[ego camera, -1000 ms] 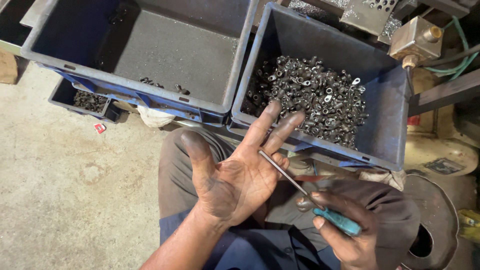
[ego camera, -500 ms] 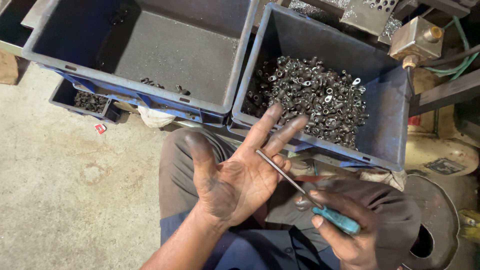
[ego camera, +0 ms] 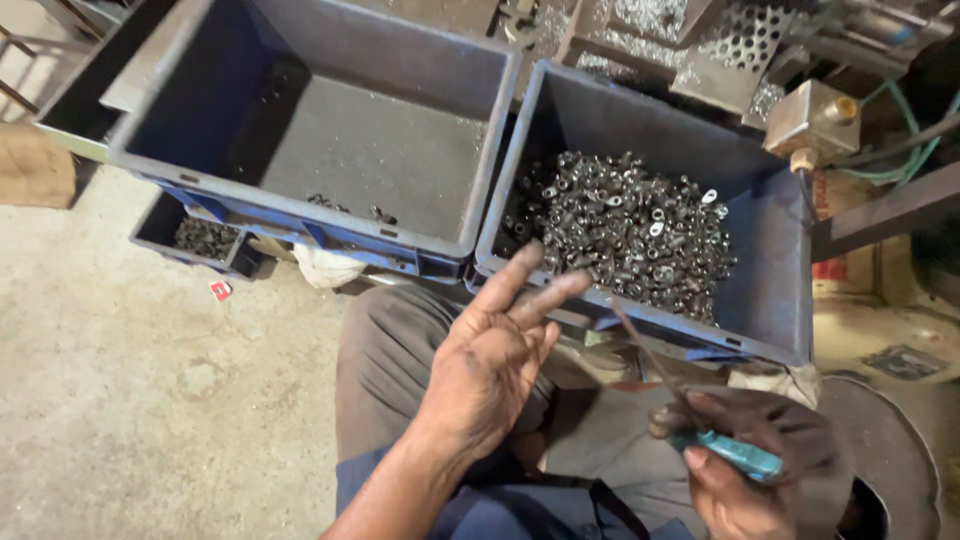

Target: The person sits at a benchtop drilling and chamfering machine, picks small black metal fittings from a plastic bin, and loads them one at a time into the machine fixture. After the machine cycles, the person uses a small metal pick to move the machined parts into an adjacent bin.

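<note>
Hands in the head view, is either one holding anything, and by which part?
The right hand holds a thin metal rod tool by its teal handle, rod pointing up toward the crate of metal parts. The left hand holds nothing, fingers spread.

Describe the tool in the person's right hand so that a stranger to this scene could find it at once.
Start at the blue crate heaped with small dark metal parts. Just below its near wall, the right hand grips a screwdriver. Its teal handle and thin bare shaft set it apart.
</note>
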